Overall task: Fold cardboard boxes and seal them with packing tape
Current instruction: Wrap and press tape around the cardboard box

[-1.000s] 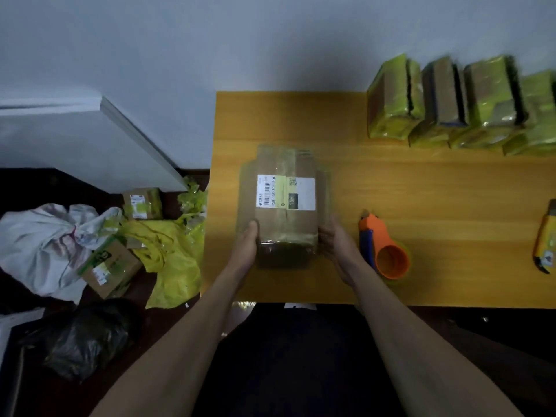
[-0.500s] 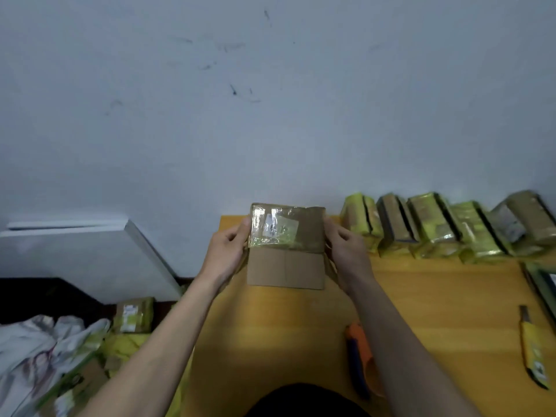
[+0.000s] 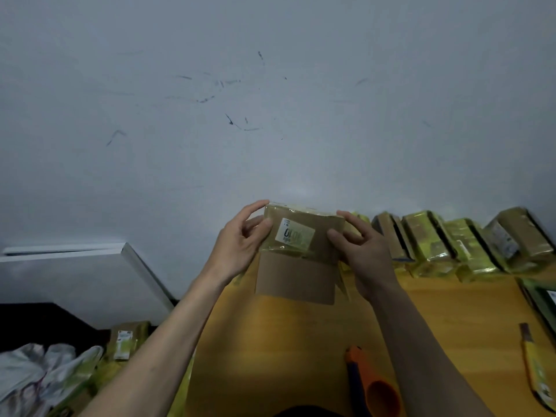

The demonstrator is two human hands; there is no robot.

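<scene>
**Taped box held up, flap loose**

Yellow wooden desk [image 3: 301,341] below; small brown cardboard box w/ clear tape & white label [image 3: 301,236] lifted above it, plain flap hanging down. Looks like fold/check stage; next prob. tuck flap, then reach orange tape dispenser [image 3: 373,383] near desk's front edge. Left hand [image 3: 240,245] & right hand [image 3: 361,251] both curled, gripping box sides.

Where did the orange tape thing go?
The orange tape dispenser lies on the wooden table at the bottom of the head view, just inside the right forearm, below the cardboard box that both hands hold up.
</scene>
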